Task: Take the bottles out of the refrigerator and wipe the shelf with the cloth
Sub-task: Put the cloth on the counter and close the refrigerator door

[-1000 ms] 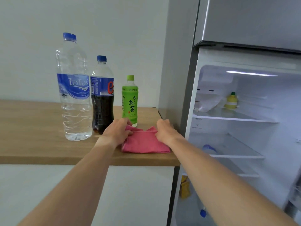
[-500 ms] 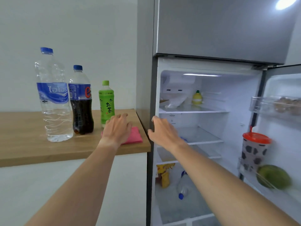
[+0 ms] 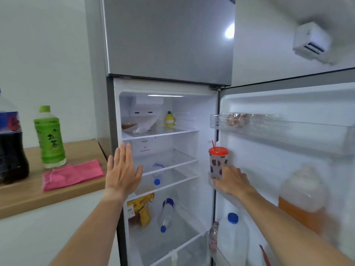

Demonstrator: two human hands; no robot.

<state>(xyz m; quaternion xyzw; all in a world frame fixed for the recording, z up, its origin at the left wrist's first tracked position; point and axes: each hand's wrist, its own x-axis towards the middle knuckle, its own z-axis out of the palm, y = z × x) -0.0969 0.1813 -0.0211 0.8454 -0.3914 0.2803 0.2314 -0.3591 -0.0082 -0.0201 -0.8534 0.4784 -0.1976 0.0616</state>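
Hovering open-palmed, left hand (image 3: 123,169) nearest bottle (image 3: 158,173) lying lengthwise on shelf (image 3: 172,162); right hand (image 3: 229,180) rests loosely curled on door rack.

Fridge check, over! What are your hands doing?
Left hand open, empty. Right hand on door-shelf edge by spotted cup. Pink cloth on counter. Bottles still inside.

At the left edge of the frame, the cola bottle (image 3: 11,148) is cut off, its cap out of view. At right, the orange drink jug (image 3: 302,200) on the open door is blurred. The right hand (image 3: 230,181) covers the foot of the spotted cup (image 3: 218,162); whether its fingers (image 3: 217,182) grip it cannot be told.
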